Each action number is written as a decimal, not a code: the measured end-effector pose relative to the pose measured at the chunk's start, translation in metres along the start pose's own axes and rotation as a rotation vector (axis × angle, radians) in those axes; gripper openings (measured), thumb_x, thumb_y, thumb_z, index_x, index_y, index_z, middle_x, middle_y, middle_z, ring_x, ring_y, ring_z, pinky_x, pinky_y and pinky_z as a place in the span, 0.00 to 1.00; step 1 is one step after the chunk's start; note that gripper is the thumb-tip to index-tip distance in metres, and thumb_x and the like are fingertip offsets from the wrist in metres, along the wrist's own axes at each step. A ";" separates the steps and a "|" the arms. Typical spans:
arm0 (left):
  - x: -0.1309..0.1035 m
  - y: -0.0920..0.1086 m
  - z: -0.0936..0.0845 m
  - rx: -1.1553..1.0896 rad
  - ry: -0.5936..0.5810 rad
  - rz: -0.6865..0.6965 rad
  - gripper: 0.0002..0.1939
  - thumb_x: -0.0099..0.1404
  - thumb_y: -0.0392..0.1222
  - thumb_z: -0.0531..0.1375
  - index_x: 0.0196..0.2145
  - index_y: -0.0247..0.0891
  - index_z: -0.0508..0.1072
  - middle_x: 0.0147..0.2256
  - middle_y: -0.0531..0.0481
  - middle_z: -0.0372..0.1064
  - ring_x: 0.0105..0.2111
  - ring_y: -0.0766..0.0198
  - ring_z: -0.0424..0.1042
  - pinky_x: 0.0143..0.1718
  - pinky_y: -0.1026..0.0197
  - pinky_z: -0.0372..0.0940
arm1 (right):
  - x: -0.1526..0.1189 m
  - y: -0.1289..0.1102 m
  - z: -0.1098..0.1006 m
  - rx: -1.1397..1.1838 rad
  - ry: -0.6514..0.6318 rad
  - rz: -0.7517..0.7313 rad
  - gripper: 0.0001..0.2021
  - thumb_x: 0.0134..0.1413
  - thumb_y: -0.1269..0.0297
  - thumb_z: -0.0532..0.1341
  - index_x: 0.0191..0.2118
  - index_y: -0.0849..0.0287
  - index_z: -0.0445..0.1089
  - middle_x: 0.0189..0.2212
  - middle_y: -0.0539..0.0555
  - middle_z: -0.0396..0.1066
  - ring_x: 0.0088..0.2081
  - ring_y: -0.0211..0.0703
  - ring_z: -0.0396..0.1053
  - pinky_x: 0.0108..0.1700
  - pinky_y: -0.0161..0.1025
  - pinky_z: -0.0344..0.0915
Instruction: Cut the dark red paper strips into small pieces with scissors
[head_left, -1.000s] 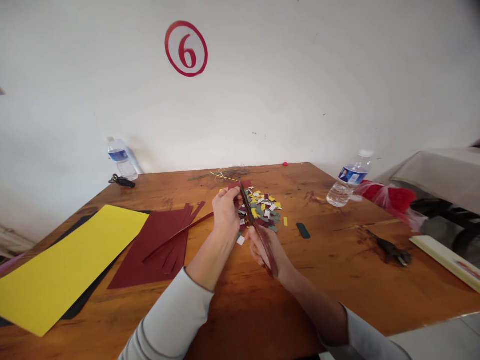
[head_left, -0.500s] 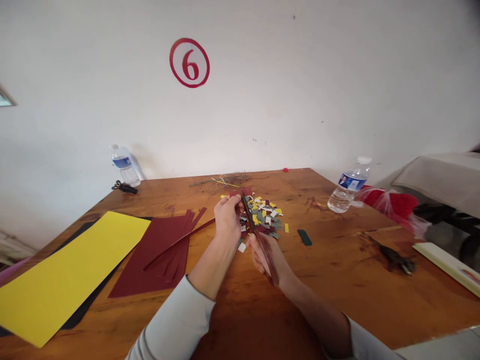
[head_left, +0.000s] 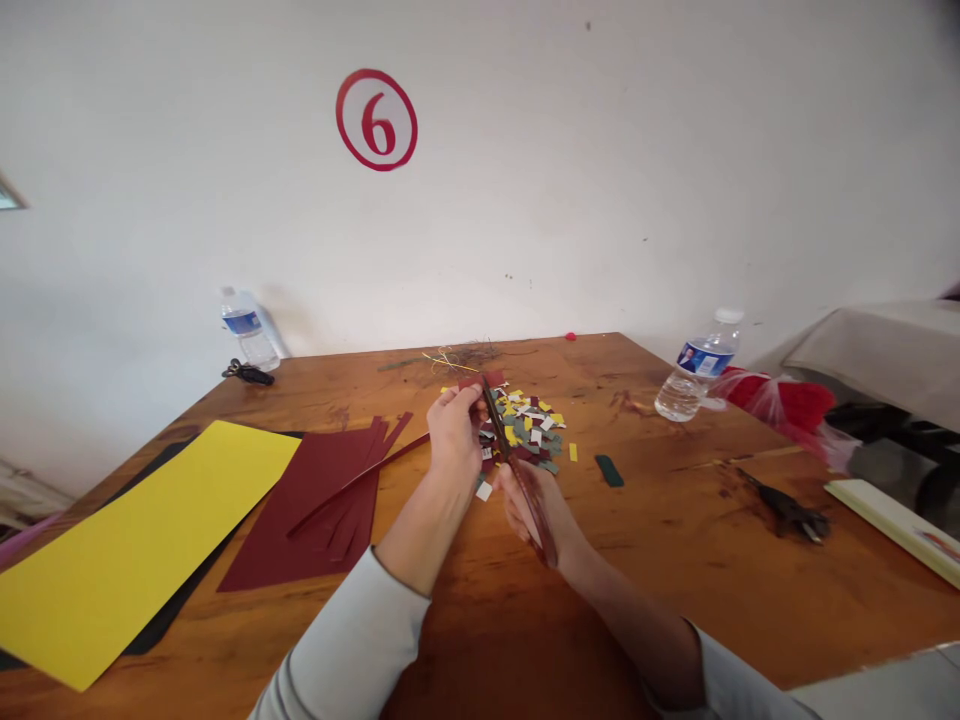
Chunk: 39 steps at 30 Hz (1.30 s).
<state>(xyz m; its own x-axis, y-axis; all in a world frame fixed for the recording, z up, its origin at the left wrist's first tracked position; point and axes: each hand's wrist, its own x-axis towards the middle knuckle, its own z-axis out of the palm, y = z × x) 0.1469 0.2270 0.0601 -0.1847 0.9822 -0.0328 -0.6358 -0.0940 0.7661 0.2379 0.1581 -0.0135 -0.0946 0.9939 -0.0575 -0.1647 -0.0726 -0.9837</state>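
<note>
Above the scrap pile (head_left: 534, 437), left hand (head_left: 454, 432) pinches dark red strip (head_left: 397, 458), right hand (head_left: 551, 505) grips scissors (head_left: 498, 425); snipping seemingly underway, next cut likely wants steady feed.

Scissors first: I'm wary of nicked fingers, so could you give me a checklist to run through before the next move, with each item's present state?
1. Scissors gripped in the right hand: ok, held by the handles.
2. Strip held in the left hand: ok, it runs into the fingers.
3. Left fingertips well away from the blades: not ok, they are right beside them; contact is unclear.
4. Blades open or closed: cannot tell, they appear nearly edge-on.
5. Right bottle capped and apart from both hands: ok.
6. Yellow sheet apart from both hands: ok, it lies off to the left.
</note>
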 end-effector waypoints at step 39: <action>0.000 0.000 0.002 0.007 0.024 -0.011 0.12 0.46 0.33 0.67 0.19 0.39 0.65 0.17 0.58 0.61 0.19 0.72 0.61 0.24 0.67 0.55 | 0.004 0.005 -0.004 -0.043 0.030 -0.039 0.34 0.40 0.24 0.69 0.26 0.51 0.62 0.09 0.37 0.51 0.10 0.30 0.47 0.11 0.32 0.47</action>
<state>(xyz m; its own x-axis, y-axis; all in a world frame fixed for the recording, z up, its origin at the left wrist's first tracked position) 0.1483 0.2270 0.0613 -0.1956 0.9791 -0.0563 -0.6327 -0.0821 0.7700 0.2409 0.1621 -0.0198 -0.0594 0.9980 -0.0234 -0.1250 -0.0307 -0.9917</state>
